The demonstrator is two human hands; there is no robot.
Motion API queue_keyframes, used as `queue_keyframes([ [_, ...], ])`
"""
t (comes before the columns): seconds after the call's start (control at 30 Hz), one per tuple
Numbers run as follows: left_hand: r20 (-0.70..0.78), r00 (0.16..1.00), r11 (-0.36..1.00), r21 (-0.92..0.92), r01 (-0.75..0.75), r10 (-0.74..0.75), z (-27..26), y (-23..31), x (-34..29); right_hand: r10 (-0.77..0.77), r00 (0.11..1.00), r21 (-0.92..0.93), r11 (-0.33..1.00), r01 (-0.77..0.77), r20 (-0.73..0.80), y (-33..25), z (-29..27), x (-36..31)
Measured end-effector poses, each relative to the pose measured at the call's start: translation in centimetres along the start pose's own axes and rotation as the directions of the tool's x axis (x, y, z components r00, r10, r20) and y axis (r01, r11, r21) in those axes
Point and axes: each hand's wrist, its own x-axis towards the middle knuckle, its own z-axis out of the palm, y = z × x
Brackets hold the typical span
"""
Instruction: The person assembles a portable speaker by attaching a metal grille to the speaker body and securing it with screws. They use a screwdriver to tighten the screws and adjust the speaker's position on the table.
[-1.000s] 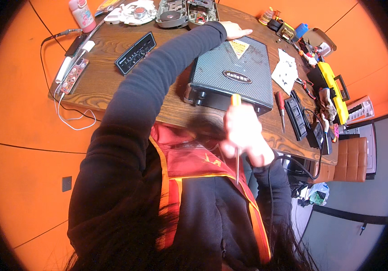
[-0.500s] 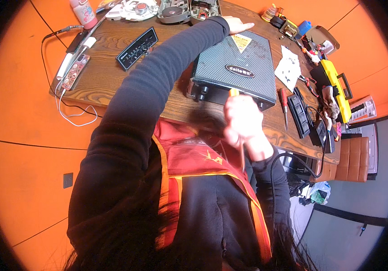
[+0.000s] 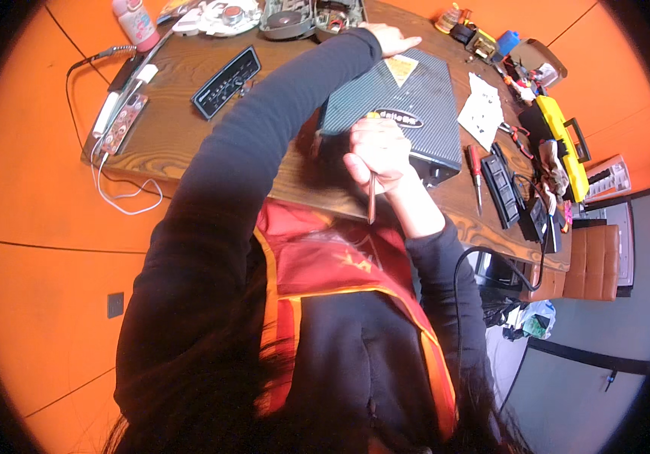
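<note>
Gripping screwdriver in right hand, left hand hold unclear, wooden table, orange walls

The left arm stretches toward the far edge of the table, its dark sleeve reaching the wrist. The left hand extends one digit rightward. The right hand makes a fist near the front edge, wrist bare.

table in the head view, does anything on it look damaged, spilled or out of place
Two things look odd: left of the black mesh-topped box, a black control panel lies slanted, fitted into nothing visible; at the far edge of the table, a grey device sits opened, its insides exposed. No spill stands out.
</note>
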Motion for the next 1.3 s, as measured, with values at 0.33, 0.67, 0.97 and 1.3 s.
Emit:
queue_keyframes([
  [0.33,-0.006,0.998,0.996,0.062,0.065,-0.064,0.0,2.1,-0.2,0.08,0.834,0.023,0.996,-0.08,-0.546,-3.2,-5.2,-5.6],
  [0.67,-0.14,0.99,0.994,0.112,-0.001,0.017,1.0,2.3,-0.9,0.075,0.74,0.313,0.931,0.189,-0.668,-2.2,-6.5,-6.5],
  [0.97,-0.168,0.985,0.992,0.122,-0.01,0.031,1.2,2.1,-0.9,0.429,0.522,0.4,0.9,-0.174,-0.737,-1.7,-10.5,0.0],
  [1.3,-0.128,0.992,0.996,0.084,0.029,-0.018,1.3,2.4,-0.9,0.646,0.496,0.603,0.75,-0.271,-0.58,0.4,-9.9,-0.7],
])
